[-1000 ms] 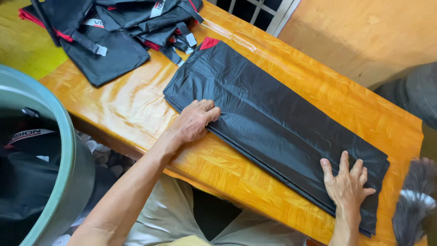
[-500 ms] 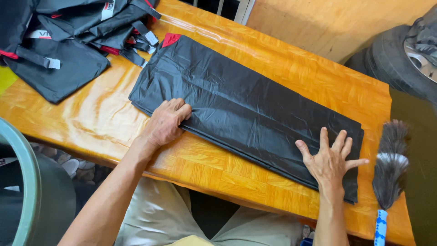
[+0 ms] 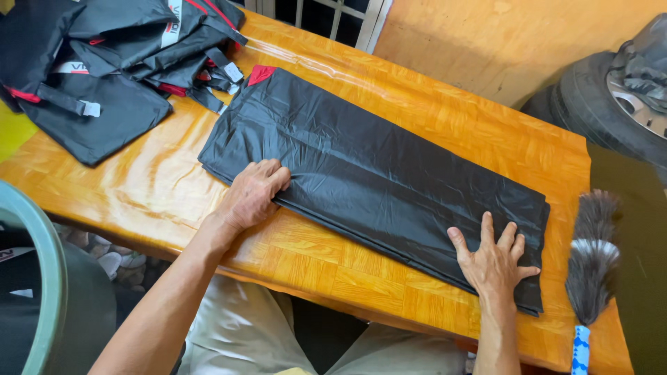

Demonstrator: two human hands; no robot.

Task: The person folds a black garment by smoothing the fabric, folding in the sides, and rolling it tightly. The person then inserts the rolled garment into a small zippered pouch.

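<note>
A long folded black sheet of thin fabric (image 3: 389, 173) with a red tab at its far corner lies diagonally across a glossy wooden table (image 3: 139, 180). My left hand (image 3: 251, 194) rests palm-down on the sheet's near edge, fingers loosely curled on the fabric. Flat on the sheet's right end lies my right hand (image 3: 495, 260), fingers spread wide. Neither hand grips anything.
A heap of black fabric bags with red trim and straps (image 3: 118, 62) lies at the table's far left. A feather duster (image 3: 590, 264) with a blue-white handle sits at the right edge. A tyre (image 3: 611, 104) stands at the right; a green bin rim (image 3: 42, 278) is at lower left.
The view has shifted; both hands stay pressed on the sheet. The left hand has slid slightly along the near edge. The right hand remains on the right end.
</note>
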